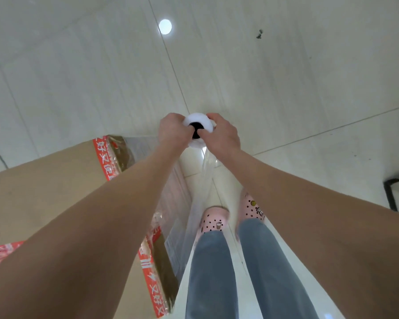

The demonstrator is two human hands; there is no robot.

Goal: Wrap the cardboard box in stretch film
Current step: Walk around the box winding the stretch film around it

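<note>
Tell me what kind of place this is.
Probably an indoor packing or storage room: a glossy tiled floor, a big taped cardboard box standing on it, and a roll of stretch film.

Both bare arms stretch forward and down, close together. The left grip [170, 130] and right grip [222, 134] curl over the end of the film roll [195, 119], fingers reaching its dark core.

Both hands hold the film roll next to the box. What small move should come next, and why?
Probably carry the film roll left, round the far corner of the cardboard box. The left hand and right hand grip the roll's top end; it appears about level with that corner, and stretch film already covers the box side, so the next face seems due.
</note>
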